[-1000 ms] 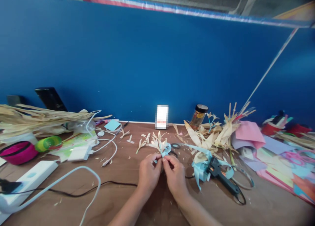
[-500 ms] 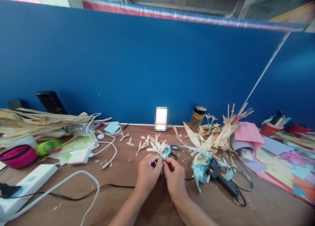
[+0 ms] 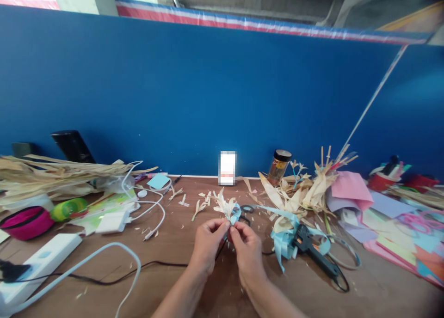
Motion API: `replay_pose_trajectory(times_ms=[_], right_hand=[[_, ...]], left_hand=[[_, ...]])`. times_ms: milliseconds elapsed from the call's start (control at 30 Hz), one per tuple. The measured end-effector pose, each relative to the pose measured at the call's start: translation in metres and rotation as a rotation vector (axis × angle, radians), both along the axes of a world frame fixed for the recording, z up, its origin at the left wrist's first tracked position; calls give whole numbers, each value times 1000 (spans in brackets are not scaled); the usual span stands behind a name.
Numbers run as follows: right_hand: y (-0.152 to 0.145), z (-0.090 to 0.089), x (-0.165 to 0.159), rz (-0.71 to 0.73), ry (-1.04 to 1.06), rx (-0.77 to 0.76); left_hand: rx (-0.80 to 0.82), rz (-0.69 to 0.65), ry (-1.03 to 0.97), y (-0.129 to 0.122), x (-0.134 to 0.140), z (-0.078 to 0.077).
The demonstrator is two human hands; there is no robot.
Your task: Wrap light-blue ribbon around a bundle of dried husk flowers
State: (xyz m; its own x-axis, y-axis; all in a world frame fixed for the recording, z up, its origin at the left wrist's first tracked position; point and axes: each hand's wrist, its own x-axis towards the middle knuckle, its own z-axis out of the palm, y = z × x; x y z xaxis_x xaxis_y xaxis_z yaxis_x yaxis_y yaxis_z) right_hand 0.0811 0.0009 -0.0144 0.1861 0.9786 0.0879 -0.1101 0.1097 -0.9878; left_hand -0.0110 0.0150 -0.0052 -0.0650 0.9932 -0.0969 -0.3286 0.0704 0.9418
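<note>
Near the middle of the table, my left hand [image 3: 210, 243] and my right hand [image 3: 247, 247] meet, thumbs and fingertips pinched together. Between them is the base of a small flower made of pale dried husk [image 3: 224, 202], its petals fanning out above my fingers. Light blue ribbon [image 3: 236, 212] wraps by the flower's base and shows just over my right fingertips. The exact spot where the fingers press is hidden. To the right of my hands lies a black glue gun [image 3: 314, 252], beside a crumpled heap of blue ribbon [image 3: 283, 244].
Husk scraps [image 3: 198, 208] lie beyond my hands. Right of centre stand a lidded jar [image 3: 279, 165] and a husk pile [image 3: 294, 200], with coloured paper [image 3: 350, 188] farther right. A white power strip [image 3: 45, 262], cables and a pink pouch [image 3: 27, 223] are at left. A blue partition [image 3: 208, 87] rises behind.
The husk flower has turned a little between my fingers, its petals now more upright and bunched. Both hands keep their pinch in nearly the same place.
</note>
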Motion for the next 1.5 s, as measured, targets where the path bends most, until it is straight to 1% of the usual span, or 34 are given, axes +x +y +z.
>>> replay_pose_trajectory(times_ms=[100,233,333,433,500,633,767,933,1067,1300,1400,1500], right_hand=[[0,-2,-2,21,84,-27],[0,-1,-3,40,247,-64],[0,1,-4,36,314,-94],[0,1,-4,42,321,-122],[1,0,-3,46,288,-115],[2,-2,0,49,154,-61],[1,-2,2,16,48,-27],[0,-1,3,-15,-69,40],[0,-1,4,-16,-147,58],[0,-3,5,-37,-238,83],[0,-1,3,-50,-238,100],[1,2,2,-39,-199,108]], left_hand=[[-54,-30,-133,0,2,-1],[-68,-98,-216,2,2,0],[-42,-103,-195,2,2,1],[-23,-61,-102,2,1,2],[-5,-26,-26,2,0,3],[29,12,93,1,-2,5],[44,18,106,0,0,3],[-25,44,132,-3,3,3],[-51,30,185,-4,3,5],[-95,-8,207,-2,2,1],[-75,28,189,-2,4,3],[-35,69,199,-2,5,8]])
